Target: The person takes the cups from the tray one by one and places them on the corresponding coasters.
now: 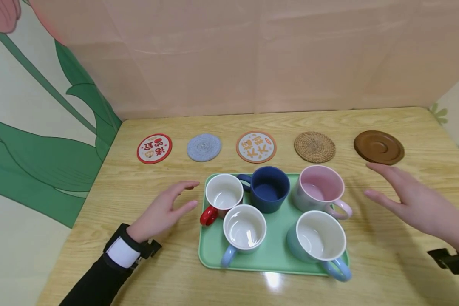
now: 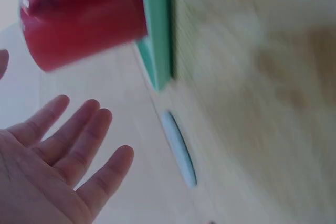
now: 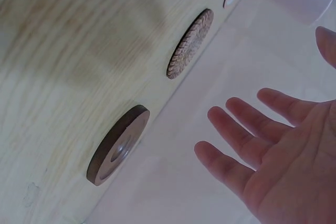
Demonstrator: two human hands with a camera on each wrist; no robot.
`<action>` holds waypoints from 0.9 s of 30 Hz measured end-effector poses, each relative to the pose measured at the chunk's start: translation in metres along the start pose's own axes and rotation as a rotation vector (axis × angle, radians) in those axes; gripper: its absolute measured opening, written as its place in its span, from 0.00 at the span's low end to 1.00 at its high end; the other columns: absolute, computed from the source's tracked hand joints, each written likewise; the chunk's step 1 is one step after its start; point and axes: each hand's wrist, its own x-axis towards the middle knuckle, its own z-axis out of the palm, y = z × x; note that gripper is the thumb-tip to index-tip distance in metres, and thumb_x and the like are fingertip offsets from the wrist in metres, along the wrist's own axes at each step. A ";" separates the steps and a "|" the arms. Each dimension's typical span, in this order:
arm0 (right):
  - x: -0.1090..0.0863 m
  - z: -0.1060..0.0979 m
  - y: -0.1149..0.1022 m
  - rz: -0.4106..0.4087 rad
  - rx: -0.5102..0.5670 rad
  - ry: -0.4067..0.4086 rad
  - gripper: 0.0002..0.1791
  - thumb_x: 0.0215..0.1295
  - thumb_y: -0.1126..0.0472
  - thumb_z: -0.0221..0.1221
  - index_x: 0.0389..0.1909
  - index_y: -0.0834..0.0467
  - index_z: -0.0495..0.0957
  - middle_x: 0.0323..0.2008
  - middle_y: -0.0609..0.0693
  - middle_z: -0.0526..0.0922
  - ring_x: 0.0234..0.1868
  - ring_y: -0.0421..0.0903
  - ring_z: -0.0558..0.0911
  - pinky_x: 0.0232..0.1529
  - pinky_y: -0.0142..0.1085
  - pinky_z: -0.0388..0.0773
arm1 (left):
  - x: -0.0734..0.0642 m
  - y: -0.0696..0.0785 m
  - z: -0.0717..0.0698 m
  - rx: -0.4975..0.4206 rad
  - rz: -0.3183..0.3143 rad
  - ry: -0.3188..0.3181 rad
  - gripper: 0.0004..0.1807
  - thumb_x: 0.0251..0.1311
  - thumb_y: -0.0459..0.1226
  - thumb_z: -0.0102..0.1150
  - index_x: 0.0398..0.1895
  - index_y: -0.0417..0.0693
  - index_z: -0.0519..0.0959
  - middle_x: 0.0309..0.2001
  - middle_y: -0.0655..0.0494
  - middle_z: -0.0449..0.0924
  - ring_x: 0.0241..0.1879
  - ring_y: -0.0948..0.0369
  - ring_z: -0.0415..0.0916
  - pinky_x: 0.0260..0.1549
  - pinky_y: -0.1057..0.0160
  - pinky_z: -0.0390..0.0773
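Observation:
A green tray (image 1: 275, 238) carries several mugs: a red one (image 2: 84, 19) with a white inside, a dark blue one (image 1: 269, 191), a pink one (image 1: 302, 197), and two light blue ones (image 1: 227, 255) (image 1: 298, 242) with white insides. My left hand (image 1: 162, 212) hovers left of the tray, nearest the red mug, its fingers apart and holding nothing. On the other side, my right hand (image 1: 417, 204) is in the air right of the pink mug and just in front of the brown wooden coaster (image 1: 378, 146). It too holds nothing, with fingers spread in the right wrist view.
Behind the tray lies a row of coasters: a red-rimmed one (image 1: 154, 148), a blue-grey woven one (image 1: 204, 148), an orange-rimmed one (image 1: 256, 147), a wicker one (image 1: 315, 147) and the wooden one. A pink curtain-like sheet (image 1: 252, 59) rises at the table's back edge.

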 end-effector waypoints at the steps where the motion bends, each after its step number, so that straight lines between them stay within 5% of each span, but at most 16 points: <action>1: -0.001 0.001 0.000 0.001 -0.010 0.000 0.41 0.68 0.51 0.60 0.76 0.52 0.50 0.65 0.72 0.61 0.59 0.76 0.64 0.45 0.72 0.61 | -0.002 0.001 0.002 -0.033 -0.006 -0.005 0.26 0.68 0.44 0.56 0.66 0.46 0.68 0.63 0.51 0.71 0.63 0.54 0.67 0.59 0.47 0.67; 10: -0.005 0.017 -0.005 -0.030 -0.063 -0.005 0.38 0.67 0.51 0.61 0.71 0.59 0.57 0.62 0.71 0.65 0.56 0.74 0.68 0.44 0.69 0.66 | -0.015 0.008 0.022 -0.385 -0.062 -0.033 0.15 0.71 0.38 0.53 0.56 0.41 0.73 0.54 0.48 0.77 0.56 0.53 0.72 0.55 0.50 0.71; 15: -0.009 0.033 -0.010 -0.059 -0.147 -0.047 0.34 0.64 0.47 0.62 0.63 0.63 0.65 0.52 0.66 0.73 0.46 0.66 0.77 0.30 0.58 0.76 | -0.019 0.008 0.030 -0.527 -0.056 -0.023 0.14 0.71 0.33 0.49 0.54 0.33 0.73 0.51 0.43 0.77 0.51 0.53 0.75 0.51 0.55 0.75; 21: -0.005 0.044 -0.016 -0.058 -0.155 -0.118 0.18 0.63 0.50 0.63 0.46 0.57 0.75 0.29 0.42 0.76 0.26 0.37 0.73 0.21 0.35 0.68 | -0.017 0.008 0.034 -0.610 -0.076 -0.017 0.15 0.72 0.33 0.47 0.53 0.28 0.71 0.49 0.40 0.76 0.48 0.59 0.75 0.50 0.57 0.75; 27: -0.005 0.051 -0.020 -0.024 -0.071 -0.275 0.13 0.62 0.46 0.63 0.32 0.50 0.75 0.19 0.36 0.70 0.21 0.34 0.67 0.21 0.33 0.64 | -0.014 0.009 0.038 -0.619 -0.080 -0.019 0.15 0.72 0.34 0.47 0.52 0.28 0.71 0.47 0.42 0.77 0.47 0.59 0.75 0.48 0.63 0.75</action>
